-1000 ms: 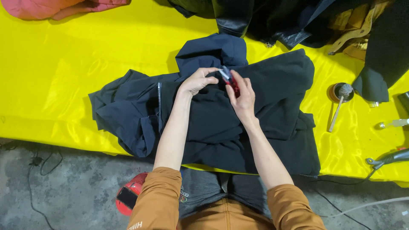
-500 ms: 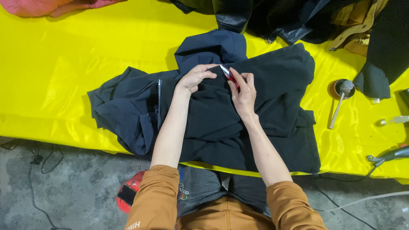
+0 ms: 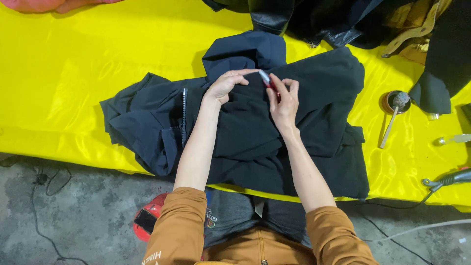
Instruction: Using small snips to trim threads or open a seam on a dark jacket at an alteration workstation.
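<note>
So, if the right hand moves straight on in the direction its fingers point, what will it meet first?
Probably the hood of the dark jacket. The right hand points up the table, and the hood lies just beyond its fingertips, though depth is unclear.

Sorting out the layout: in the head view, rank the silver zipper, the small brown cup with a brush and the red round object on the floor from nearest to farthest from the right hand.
From the right hand:
1. Silver zipper, on the dark jacket, to the left.
2. Small brown cup with a brush, to the right on the yellow cloth.
3. Red round object, on the floor, lower left.
</note>
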